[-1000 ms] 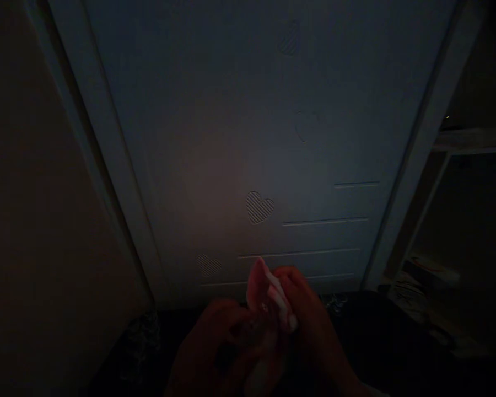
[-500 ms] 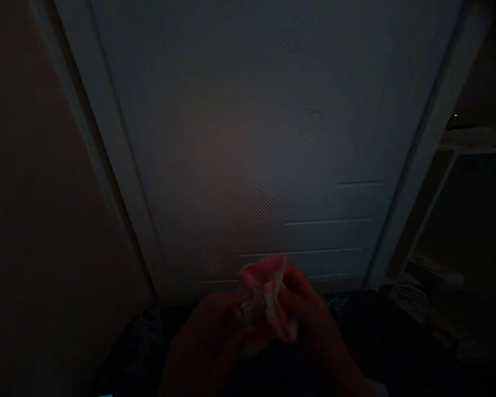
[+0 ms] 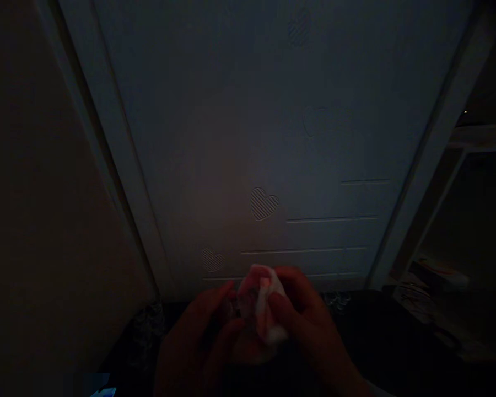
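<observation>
Dim door (image 3: 215, 138) behind; R hand (image 3: 308, 317) gripping pink/wht cloth (image 3: 264, 317).

Indoors, very dim; reads to me as a home. Evidence: I face a pale door (image 3: 215, 149) in its frame (image 3: 435, 138), with engraved hearts (image 3: 263, 204) and grooved lines (image 3: 331, 220); cluttered shelf unit (image 3: 435, 193) on my right.

Dark surface (image 3: 380, 331) along the bottom; can't tell if floor or furniture, pale patterning (image 3: 338, 300) at its far edge. Shelf (image 3: 488, 148) at right: pale, flat-looking stuff (image 3: 483, 134) on top. Low at right, pile of light-coloured items (image 3: 436, 271), support under it lost in the dark.
</observation>
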`<act>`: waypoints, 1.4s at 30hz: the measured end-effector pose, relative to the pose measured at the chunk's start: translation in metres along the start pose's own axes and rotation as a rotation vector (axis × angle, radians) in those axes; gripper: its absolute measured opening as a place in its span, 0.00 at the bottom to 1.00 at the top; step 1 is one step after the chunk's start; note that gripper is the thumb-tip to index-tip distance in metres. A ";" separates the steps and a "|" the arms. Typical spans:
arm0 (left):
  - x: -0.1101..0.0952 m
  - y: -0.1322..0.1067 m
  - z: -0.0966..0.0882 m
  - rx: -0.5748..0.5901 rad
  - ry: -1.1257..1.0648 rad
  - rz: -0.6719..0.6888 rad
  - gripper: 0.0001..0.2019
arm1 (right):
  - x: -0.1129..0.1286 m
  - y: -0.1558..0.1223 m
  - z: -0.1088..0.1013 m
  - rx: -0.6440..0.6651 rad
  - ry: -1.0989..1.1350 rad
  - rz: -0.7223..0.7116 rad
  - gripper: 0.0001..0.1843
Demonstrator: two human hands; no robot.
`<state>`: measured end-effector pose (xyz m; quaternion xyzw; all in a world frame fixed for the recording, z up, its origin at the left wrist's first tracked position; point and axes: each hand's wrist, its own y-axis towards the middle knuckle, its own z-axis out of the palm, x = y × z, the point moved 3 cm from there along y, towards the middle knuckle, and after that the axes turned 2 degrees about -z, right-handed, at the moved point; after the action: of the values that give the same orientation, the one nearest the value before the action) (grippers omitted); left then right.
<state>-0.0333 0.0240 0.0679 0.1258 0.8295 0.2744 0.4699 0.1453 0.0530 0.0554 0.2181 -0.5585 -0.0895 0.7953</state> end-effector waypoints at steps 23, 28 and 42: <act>-0.006 0.002 0.004 -0.154 0.108 0.045 0.16 | -0.011 -0.009 0.027 0.161 -0.328 0.144 0.20; 0.018 0.001 0.001 -0.197 0.222 0.147 0.14 | -0.009 -0.007 0.036 0.209 -0.300 0.239 0.20; 0.015 0.003 0.007 -0.010 0.193 0.084 0.15 | -0.022 -0.004 0.031 0.307 -0.434 0.232 0.11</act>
<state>-0.0356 0.0356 0.0558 0.1309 0.8635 0.3088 0.3767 0.1092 0.0510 0.0433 0.2462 -0.7437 0.0431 0.6200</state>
